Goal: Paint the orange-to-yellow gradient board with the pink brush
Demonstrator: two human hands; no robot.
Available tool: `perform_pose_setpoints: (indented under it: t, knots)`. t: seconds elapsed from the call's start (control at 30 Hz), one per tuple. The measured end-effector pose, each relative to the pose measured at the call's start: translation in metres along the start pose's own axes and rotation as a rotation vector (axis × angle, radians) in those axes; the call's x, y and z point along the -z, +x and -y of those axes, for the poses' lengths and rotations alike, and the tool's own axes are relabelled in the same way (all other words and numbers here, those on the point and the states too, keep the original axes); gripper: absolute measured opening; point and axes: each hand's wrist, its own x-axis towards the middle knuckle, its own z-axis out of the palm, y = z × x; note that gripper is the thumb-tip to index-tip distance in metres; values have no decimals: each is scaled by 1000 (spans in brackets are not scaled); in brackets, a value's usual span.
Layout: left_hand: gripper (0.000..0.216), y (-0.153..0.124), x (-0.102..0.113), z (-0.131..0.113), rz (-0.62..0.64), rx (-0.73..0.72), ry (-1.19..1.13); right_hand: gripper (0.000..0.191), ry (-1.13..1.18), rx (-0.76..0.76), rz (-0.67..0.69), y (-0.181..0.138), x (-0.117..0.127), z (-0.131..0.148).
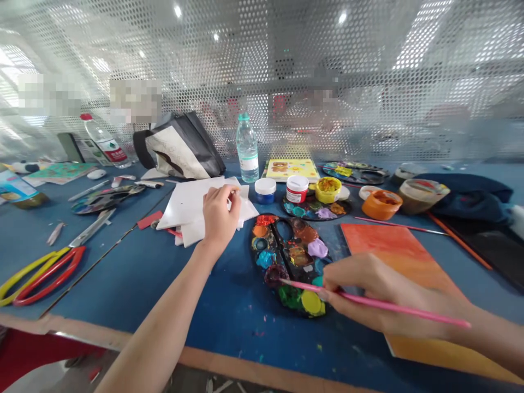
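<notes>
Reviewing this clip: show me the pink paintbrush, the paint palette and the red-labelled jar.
Pink paintbrush (409, 310): head view, on the handle.
Paint palette (275, 256): head view, on its dark surface between paints.
Red-labelled jar (297, 195): head view, on the label.

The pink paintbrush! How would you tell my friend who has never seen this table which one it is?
Find the big blue table and the black paint palette with colourful blobs on it. Just over that palette, a right hand holds a long pink paintbrush. It's the bright pink one up in the hand, not lying down like the thin brush nearby.
</notes>
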Motion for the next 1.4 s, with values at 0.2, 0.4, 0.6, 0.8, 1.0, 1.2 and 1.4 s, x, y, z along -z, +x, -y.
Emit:
perform_pose_setpoints:
  t: [0.2,0.4,0.6,0.8,1.0,1.2,1.4]
  knots:
    - [13,-1,0,-1,9,0,-11,25,-1,-21,-40,-4,2,5]
    - [13,-1,-1,0,9,1,-12,21,-9,-71,-41,-6,1,7]
    - [13,-1,-1,-1,7,-9,-11,19,-20,-80,-53,-6,-1,8]
    - [13,-1,-2,1,4,-19,-10,19,89,-138,-102,-8,3,7]
    - [13,0,-3,2,-7,-21,-12,18,188,-276,-249,-8,3,7]
    - [12,0,-2,1,-17,-24,-17,20,121,-254,-146,-13,0,10]
    - [13,0,-2,1,-20,-31,-9,24,0,-90,-121,-20,-12,0]
